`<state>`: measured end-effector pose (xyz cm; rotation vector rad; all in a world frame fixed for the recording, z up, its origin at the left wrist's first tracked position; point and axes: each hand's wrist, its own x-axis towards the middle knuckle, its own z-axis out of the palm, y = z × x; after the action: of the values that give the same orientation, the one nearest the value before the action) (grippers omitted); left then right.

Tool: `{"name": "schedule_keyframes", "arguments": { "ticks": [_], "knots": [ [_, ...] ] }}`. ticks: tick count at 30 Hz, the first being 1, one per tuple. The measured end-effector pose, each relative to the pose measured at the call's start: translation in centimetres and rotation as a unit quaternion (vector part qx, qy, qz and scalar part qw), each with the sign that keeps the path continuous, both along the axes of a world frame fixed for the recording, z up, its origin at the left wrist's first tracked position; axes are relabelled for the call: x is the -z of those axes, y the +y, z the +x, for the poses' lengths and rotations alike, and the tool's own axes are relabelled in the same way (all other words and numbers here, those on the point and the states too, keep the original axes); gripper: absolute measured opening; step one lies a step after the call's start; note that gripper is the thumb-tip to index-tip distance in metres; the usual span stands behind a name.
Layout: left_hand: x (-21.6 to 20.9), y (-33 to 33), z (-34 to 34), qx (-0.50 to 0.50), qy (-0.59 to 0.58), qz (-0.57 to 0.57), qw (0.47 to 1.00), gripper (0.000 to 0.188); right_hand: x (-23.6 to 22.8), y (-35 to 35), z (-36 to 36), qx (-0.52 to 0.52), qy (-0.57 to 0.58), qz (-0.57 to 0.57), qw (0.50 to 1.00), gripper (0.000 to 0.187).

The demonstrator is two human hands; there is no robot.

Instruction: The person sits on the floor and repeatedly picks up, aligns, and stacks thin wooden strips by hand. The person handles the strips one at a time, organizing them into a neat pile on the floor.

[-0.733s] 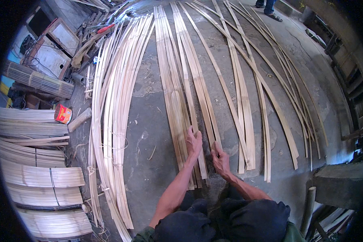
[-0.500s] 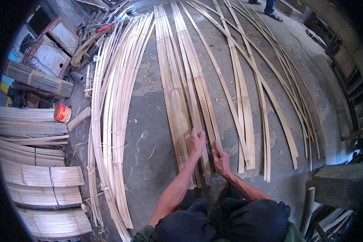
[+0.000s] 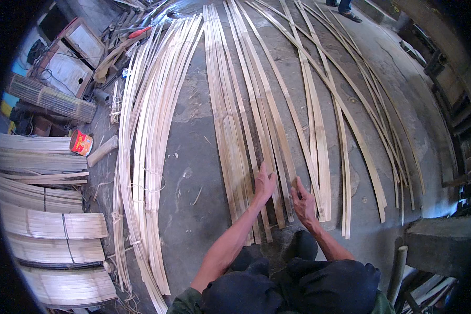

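Long pale bamboo strips lie lengthwise on the floor before me. My left hand (image 3: pixel 265 184) is closed at the left edge of a small group of strips (image 3: pixel 269 152), its fingertips partly hidden. At that group's right edge, my right hand (image 3: pixel 304 205) pinches a strip with thumb and fingers near its close end. Just left of my hands lies a flat row of bamboo strips (image 3: pixel 230 152), side by side. Farther right, several loose strips (image 3: pixel 322 172) cross one another.
To the left lies a large tied bundle of strips (image 3: pixel 157 131). Beyond it are stacked strip bundles (image 3: pixel 52 222), a red and yellow tin (image 3: pixel 81 143) and a short wooden piece (image 3: pixel 103 150). A concrete block (image 3: pixel 439 235) stands at right. Another person's feet (image 3: pixel 350 17) show far off.
Both hands have moved right, and the strips between them have shifted right with them. A wider gap now shows between those strips and the row on the left.
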<state>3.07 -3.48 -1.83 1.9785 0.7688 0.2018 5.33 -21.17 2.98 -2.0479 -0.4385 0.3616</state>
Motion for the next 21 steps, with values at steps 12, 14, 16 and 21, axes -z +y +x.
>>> {"name": "schedule_keyframes", "arguments": {
  "ticks": [12,14,16,21],
  "knots": [
    [-1.8,-4.1,-1.4,0.190,-0.016,0.315,0.930,0.068,2.4,-1.4,0.3,-0.009,-0.023,-0.029,0.999,0.049],
    [-0.4,-4.1,-2.0,0.233,0.016,0.325,0.916,0.068,3.3,-1.7,0.3,-0.017,-0.008,-0.030,0.999,0.049],
    [0.2,-4.4,-2.0,0.233,0.016,0.349,0.908,0.067,3.7,-1.9,0.7,-0.039,-0.097,-0.059,0.993,0.048],
    [0.9,-4.4,-2.2,0.229,0.027,0.325,0.917,0.064,2.2,-1.6,0.8,-0.067,-0.123,-0.145,0.979,0.046]
  ]
}}
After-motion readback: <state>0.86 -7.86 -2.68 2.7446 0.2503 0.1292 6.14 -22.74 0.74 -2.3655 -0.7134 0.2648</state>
